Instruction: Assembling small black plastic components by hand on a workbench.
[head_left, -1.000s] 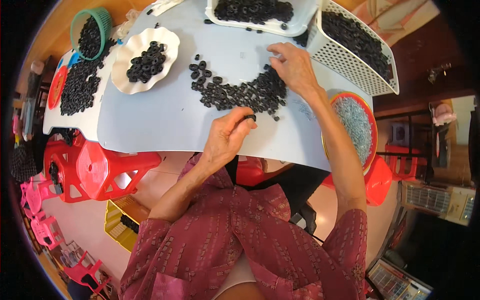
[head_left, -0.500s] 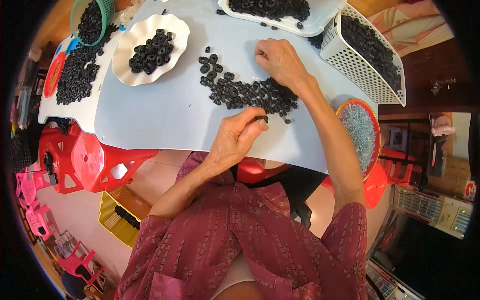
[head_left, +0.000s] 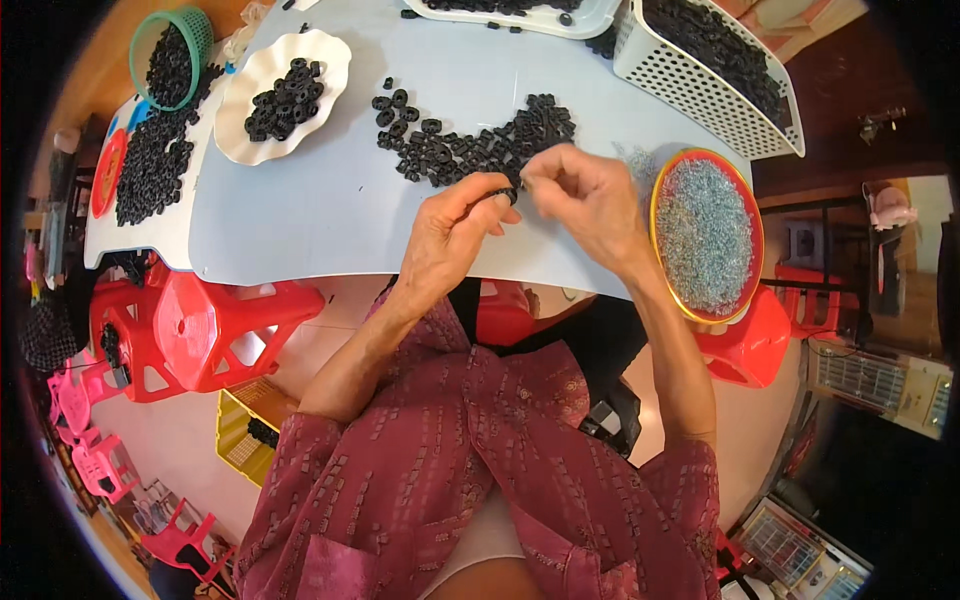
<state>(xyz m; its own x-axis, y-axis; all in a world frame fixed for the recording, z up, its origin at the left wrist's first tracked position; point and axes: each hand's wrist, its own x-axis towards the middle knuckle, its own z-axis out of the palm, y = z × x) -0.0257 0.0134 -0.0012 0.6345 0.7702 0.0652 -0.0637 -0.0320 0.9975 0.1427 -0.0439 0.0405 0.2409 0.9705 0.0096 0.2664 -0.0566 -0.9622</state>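
Between the thumb and fingers of my left hand (head_left: 450,232) is a small black rounded part (head_left: 509,196), held over the table's near edge. My right hand (head_left: 588,203) is close beside it, thumb and forefinger pinched together; whatever is in that pinch is too small to make out. A pile of small black parts (head_left: 450,150) lies on the pale table (head_left: 300,225) just beyond both hands. Right of my right hand, a red, yellow-rimmed bowl (head_left: 757,240) holds many small clear bluish pieces (head_left: 705,235).
A scalloped white plate (head_left: 232,140) of black parts stands at left. Farther left are a green basket (head_left: 203,35) and more loose black parts (head_left: 155,165). A white perforated basket (head_left: 690,95) and a white tray (head_left: 520,22) stand at the back. Red stools (head_left: 210,330) are below.
My right hand has come back from the far side of the pile to beside my left hand, and its fingers are now pinched. The view has shifted slightly.
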